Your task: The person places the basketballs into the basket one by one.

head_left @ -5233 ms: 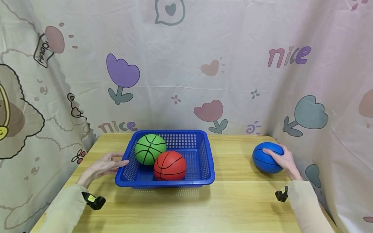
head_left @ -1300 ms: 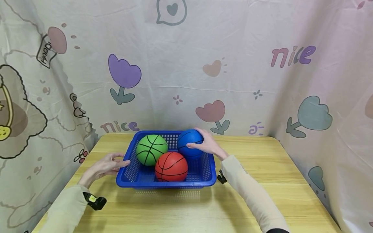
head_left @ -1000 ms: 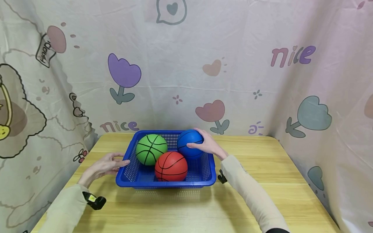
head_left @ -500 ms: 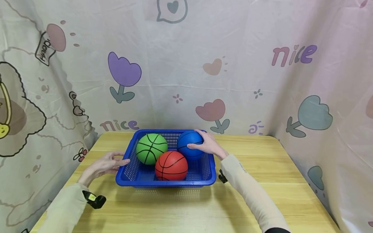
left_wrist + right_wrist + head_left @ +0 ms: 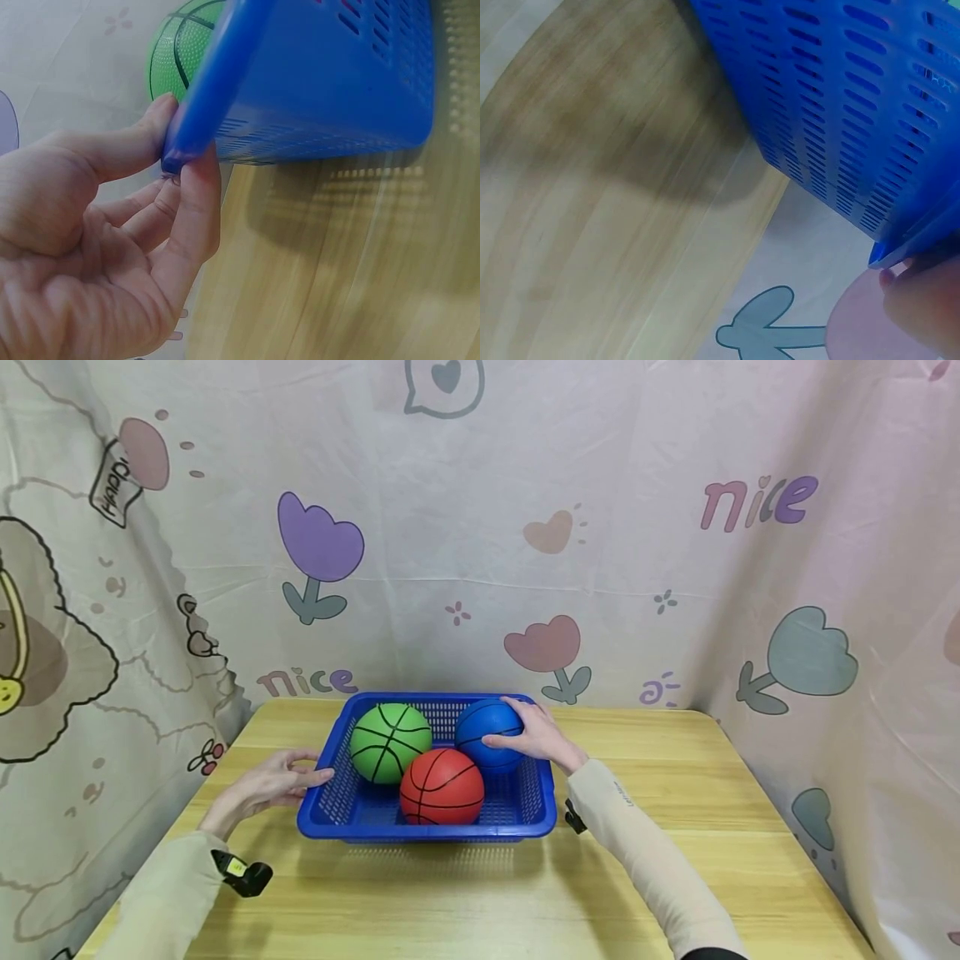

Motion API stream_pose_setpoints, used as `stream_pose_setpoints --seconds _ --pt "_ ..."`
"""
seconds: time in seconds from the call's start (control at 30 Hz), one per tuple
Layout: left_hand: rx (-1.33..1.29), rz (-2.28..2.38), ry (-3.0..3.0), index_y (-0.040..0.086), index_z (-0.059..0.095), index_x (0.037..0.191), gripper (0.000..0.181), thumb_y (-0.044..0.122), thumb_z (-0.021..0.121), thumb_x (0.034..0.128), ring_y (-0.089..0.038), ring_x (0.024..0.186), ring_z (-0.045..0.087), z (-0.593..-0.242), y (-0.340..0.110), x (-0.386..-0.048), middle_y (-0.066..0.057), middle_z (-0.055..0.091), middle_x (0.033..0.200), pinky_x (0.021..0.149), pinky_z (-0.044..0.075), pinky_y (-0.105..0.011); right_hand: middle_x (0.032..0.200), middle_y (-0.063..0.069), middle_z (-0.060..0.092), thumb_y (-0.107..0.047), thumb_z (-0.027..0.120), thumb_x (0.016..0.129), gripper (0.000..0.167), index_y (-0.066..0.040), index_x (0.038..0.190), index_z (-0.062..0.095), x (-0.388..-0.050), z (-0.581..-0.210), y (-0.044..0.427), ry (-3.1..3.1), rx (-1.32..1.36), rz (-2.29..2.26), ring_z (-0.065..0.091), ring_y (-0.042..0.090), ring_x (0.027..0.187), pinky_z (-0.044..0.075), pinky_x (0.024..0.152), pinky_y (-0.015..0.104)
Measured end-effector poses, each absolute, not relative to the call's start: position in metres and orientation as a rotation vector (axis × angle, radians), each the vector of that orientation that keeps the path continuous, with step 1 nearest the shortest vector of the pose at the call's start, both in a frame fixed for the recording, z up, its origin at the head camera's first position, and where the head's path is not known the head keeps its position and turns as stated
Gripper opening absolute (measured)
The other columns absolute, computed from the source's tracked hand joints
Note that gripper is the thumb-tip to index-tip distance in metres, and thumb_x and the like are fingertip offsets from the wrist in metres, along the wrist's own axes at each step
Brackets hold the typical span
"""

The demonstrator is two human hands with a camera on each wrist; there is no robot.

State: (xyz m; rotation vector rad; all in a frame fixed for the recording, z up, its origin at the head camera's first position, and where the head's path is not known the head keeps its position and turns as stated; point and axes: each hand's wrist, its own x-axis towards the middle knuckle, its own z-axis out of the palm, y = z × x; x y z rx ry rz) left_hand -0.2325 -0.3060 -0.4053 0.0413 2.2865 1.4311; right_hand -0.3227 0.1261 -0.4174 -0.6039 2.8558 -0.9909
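A blue plastic basket (image 5: 427,834) with slotted walls stands on the table, holding a green ball (image 5: 390,743), a red ball (image 5: 441,787) and a blue ball (image 5: 480,735), all with black basketball lines. My left hand (image 5: 273,783) pinches the basket's left rim; in the left wrist view the thumb (image 5: 142,139) lies on top and the fingers curl beneath. At the basket's back right, my right hand (image 5: 536,735) grips the blue ball, thumb in front and fingers behind. Only a blurred bit of that hand (image 5: 926,304) shows in the right wrist view, past the basket wall.
The wooden table (image 5: 637,852) extends to the right and in front of the basket. A printed curtain (image 5: 450,527) hangs behind it and on both sides. Black wrist cameras, such as the left one (image 5: 243,872), sit at the cuffs.
Over five seconds, my right hand has carried the blue ball from the table's right side into the basket. During the last second the ball has sunk slightly. My left hand has stayed on the rim.
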Motion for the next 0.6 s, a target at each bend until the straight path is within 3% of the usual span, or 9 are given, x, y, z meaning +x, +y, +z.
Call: stream_pose_setpoints --seconds 0.37,0.6 --pt "0.041 1.445 2.273 -0.014 0.016 0.151 0.081 0.029 0.062 0.1005 -0.017 0.096 0.069 -0.407 -0.305 -0.235 -0.040 0.045 0.142 0.087 0.061 -0.036 0.159 0.015 0.041 -0.059 0.071 0.084 0.093 -0.017 0.158 0.033 -0.322 -0.422 0.129 2.847 -0.598 -1.005 0.030 0.038 0.150 0.007 0.127 0.059" --pt "0.057 1.446 2.259 -0.014 0.016 0.151 0.081 0.029 0.062 0.1004 -0.015 0.089 0.069 -0.409 -0.304 -0.236 -0.036 0.053 0.136 0.083 0.061 -0.035 0.165 0.014 0.027 -0.064 0.068 0.084 0.096 -0.022 0.160 0.027 -0.320 -0.428 0.135 2.812 -0.562 -1.076 0.021 0.039 0.152 0.031 0.116 0.067"
